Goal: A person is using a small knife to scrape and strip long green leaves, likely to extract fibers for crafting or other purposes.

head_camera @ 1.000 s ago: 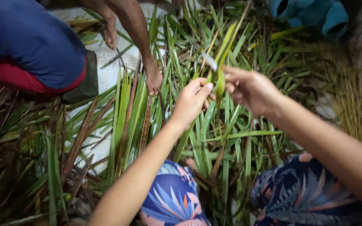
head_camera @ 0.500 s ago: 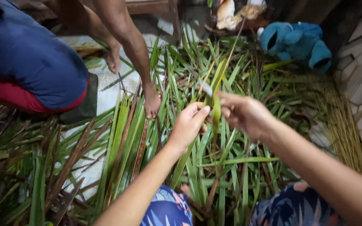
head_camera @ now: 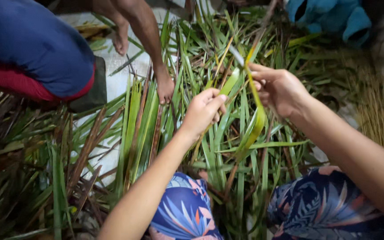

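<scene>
Looking down past your patterned shorts (head_camera: pixel 187 209), you have both arms stretched out over the heap of long leaves (head_camera: pixel 143 124) on the floor. Your left hand (head_camera: pixel 203 113) is closed in a pinch on the lower part of a green leaf strip (head_camera: pixel 256 120), and your right hand (head_camera: pixel 281 89) is closed on the same strip higher up, beside a thin pale blade or sliver (head_camera: pixel 236 55) that I cannot make out clearly. Compared with a second ago, the strip hangs longer and looser below your right hand, curling down toward your knees, and your hands sit a little further apart; my reading is that the strip is peeling away from its stiffer rib. Beyond your hands another person squats, bare foot (head_camera: pixel 165 89) planted among the leaves, and a blue cloth bundle (head_camera: pixel 330 15) lies at the far edge.
</scene>
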